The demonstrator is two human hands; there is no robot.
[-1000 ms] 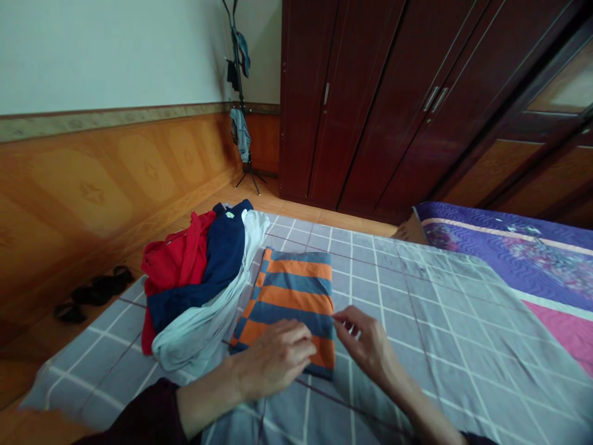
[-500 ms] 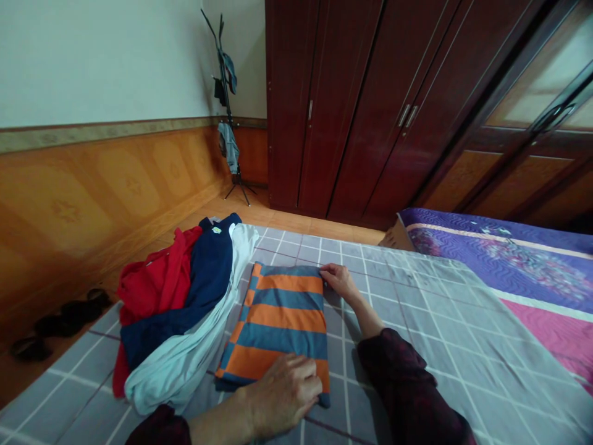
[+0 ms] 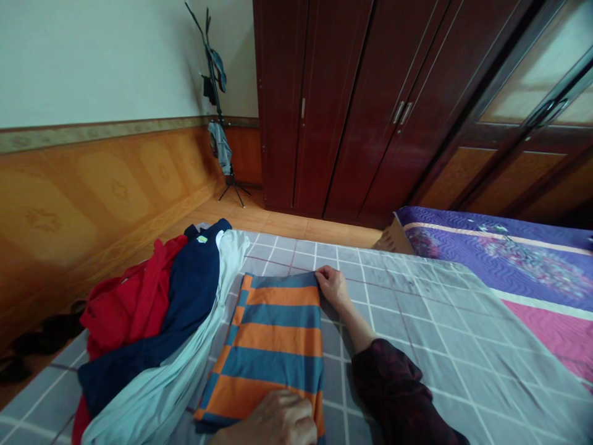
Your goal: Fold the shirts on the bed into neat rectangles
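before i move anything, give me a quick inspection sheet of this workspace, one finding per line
surface: grey checked sheet with white lines, lightly wrinkled at the right
work in hand: striped cloth, orange and blue-grey, lying folded
clutter: red garment, navy garment and pale garment heaped loosely left of the cloth
left hand: on the cloth's near end, fingers curled, grip unclear
right hand: fingertips pinching the cloth's far right corner
cables: nothing seen
surroundings: dark red wardrobe, doors shut; coat rack with items hung on it; purple bedding at right; dark shapes low at left, too dim to identify
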